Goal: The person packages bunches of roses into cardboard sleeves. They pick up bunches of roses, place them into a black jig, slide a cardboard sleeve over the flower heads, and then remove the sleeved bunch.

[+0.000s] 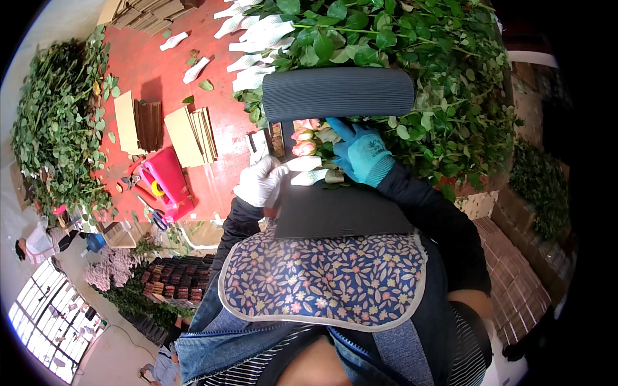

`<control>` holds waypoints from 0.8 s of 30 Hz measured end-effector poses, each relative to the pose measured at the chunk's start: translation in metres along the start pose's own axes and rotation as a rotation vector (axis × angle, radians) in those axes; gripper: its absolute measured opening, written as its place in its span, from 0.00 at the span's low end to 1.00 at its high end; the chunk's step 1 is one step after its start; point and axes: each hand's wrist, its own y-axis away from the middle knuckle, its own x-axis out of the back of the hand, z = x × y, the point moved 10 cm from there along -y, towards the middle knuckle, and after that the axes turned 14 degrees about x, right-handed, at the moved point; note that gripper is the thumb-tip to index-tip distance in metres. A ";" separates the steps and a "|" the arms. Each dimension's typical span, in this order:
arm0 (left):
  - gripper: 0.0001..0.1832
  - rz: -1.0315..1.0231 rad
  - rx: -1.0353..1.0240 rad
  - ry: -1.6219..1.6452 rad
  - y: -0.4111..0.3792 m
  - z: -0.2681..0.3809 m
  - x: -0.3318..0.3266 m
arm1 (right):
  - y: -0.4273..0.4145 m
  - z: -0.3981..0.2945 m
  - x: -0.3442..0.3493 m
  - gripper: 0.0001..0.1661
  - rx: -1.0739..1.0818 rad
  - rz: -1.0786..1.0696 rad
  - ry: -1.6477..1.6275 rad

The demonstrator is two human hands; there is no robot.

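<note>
My left hand (260, 182), in a white glove, has its fingers closed at the end of a netted rose bud (303, 164); a white metal tool, probably a stapler (258, 146), shows at its fingertips. My right hand (364, 153), in a teal glove, lies with spread fingers over rose stems and leaves. Pink rose heads (304, 141) lie between the hands. A second netted bud (309, 177) is just below. Dark ribbed sheet (338, 94) curves above the roses, and a flat black panel (343, 212) stands between them and my floral apron (323, 280).
Leafy rose stems (449, 96) cover the right of the red table (217, 101), with netted buds at their left. Folded cardboard pieces (188, 137), a pink plastic holder (166, 178), scissors (155, 216) and pruning shears (130, 181) lie left. More foliage (58, 125) is piled far left.
</note>
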 end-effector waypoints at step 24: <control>0.26 -0.233 0.465 -1.056 0.132 -0.196 0.099 | 0.015 -0.027 0.071 0.25 0.173 0.020 -0.357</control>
